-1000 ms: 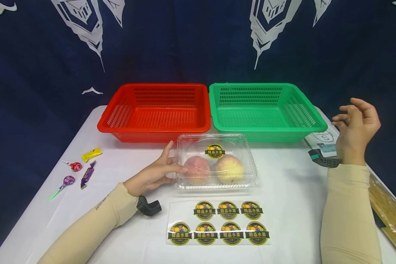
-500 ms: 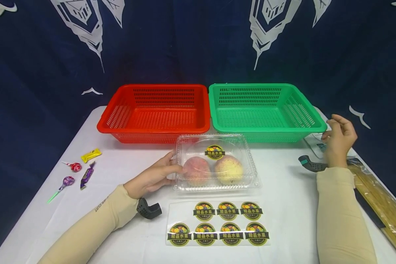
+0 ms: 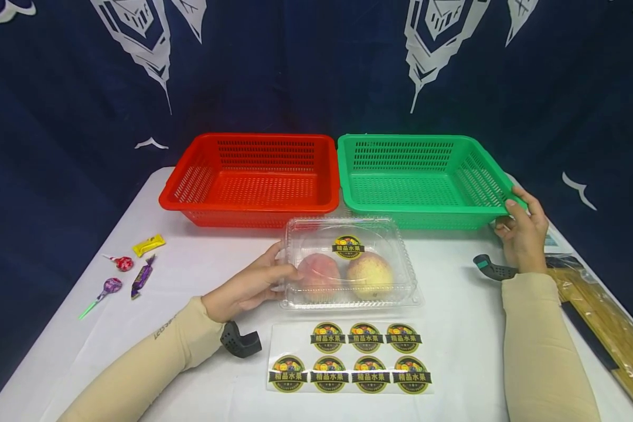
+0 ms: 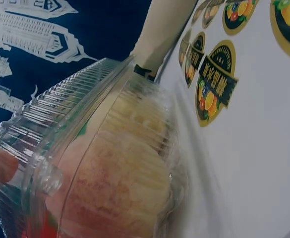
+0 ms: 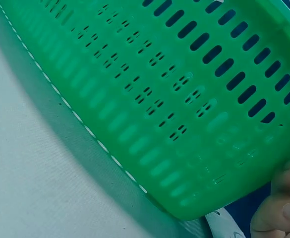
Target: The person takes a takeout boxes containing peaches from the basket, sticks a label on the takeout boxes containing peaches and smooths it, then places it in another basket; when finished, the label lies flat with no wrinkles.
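My left hand grips the left end of a clear plastic fruit box, with the thumb over its near left corner. Inside the closed box lie two peaches, a pink one and a yellowish one; a round black-and-gold label is on the lid. In the left wrist view, a peach shows through the ribbed box wall, with one fingertip at the left edge. My right hand pinches the near right corner of a green plastic basket, thumb at the rim and other fingers partly hidden below it.
A red basket stands left of the green one. In front of the fruit box lies a sheet of round stickers. Several wrapped sweets, including a yellow candy, lie at the left. A brown plastic-wrapped pack lies along the right edge.
My right hand has come down and left from beyond the table's right side onto the green basket's corner. The left hand keeps its grip; the fruit box has shifted slightly nearer.
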`<state>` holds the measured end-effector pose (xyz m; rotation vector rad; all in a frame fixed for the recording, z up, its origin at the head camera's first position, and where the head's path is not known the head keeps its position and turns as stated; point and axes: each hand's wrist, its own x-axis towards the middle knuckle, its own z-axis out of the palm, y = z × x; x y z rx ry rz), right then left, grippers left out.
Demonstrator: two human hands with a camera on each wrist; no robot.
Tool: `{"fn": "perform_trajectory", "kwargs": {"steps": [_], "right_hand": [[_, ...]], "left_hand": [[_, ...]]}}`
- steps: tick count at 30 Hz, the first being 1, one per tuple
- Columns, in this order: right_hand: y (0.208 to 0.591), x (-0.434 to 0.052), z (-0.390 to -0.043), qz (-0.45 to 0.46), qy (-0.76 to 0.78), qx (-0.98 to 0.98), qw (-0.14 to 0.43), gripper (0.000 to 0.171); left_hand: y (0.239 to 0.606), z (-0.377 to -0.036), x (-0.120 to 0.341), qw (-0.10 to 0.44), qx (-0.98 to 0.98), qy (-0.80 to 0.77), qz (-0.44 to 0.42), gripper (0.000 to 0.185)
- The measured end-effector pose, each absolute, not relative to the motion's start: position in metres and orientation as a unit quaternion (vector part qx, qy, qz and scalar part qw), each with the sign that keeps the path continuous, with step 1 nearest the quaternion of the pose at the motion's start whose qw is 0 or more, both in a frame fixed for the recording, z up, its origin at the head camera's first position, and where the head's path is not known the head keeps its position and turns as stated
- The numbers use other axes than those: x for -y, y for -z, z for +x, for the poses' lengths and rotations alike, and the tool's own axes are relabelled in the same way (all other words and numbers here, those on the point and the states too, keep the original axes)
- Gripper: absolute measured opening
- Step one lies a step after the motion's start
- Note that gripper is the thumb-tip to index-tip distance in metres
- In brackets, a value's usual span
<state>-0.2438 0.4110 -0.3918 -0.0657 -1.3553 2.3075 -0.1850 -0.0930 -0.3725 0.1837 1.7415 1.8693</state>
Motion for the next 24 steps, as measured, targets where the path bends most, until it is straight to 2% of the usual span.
{"fn": "perform_trajectory", "kwargs": {"steps": [13, 24], "right_hand": [[0.3921, -0.4105, -0.2447, -0.032, -0.838, 0.492, 0.235, 0.034], [0.3917, -0.4087, -0.245, -0.045, -0.834, 0.495, 0.24, 0.034]], "left_hand": [[0.3684, -0.1794, 0.0876, 0.293, -0.638, -0.711, 0.046, 0.127], [0.3702, -0.1789, 0.087, 0.28, -0.648, -0.703, 0.085, 0.122]]}}
